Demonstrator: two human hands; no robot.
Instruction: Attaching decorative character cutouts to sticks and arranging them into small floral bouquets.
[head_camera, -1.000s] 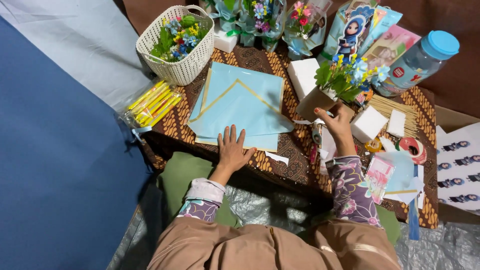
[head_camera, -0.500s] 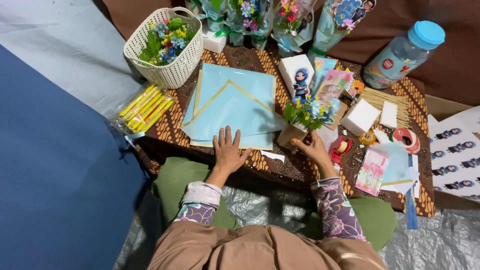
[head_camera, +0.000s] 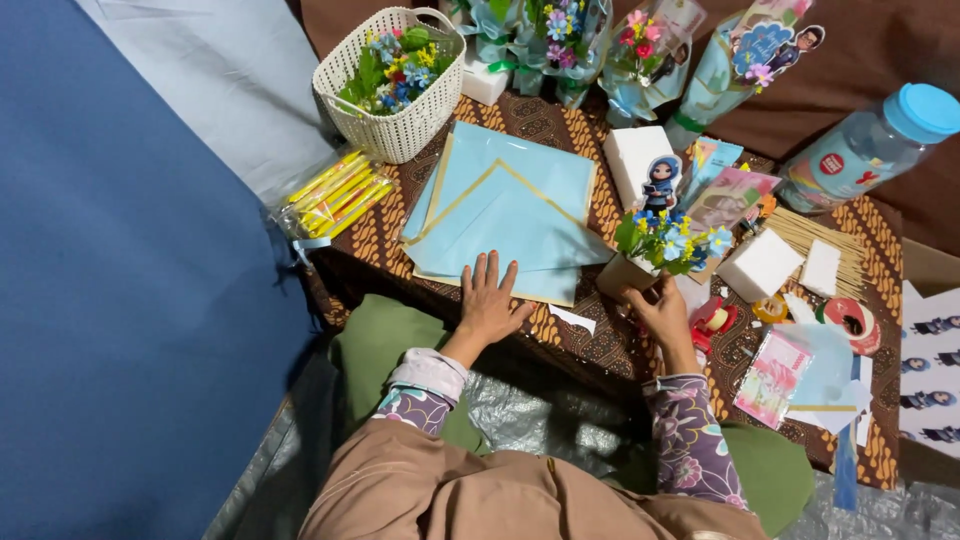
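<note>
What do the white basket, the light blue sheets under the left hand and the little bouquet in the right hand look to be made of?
White basket: likely moulded plastic, with an even woven lattice. Light blue sheets under the left hand: matte paper, flat with gold edges. Small bouquet in the right hand: probably artificial flowers in a brown paper wrap.

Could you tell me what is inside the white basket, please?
The basket holds small flowers, blue and yellow, with green leaves. Its woven wall hides their stems and anything lying beneath them.

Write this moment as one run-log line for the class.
left hand: flat on light blue paper sheets | right hand: holds small flower bouquet | nearby: white basket, batik-covered table
</note>
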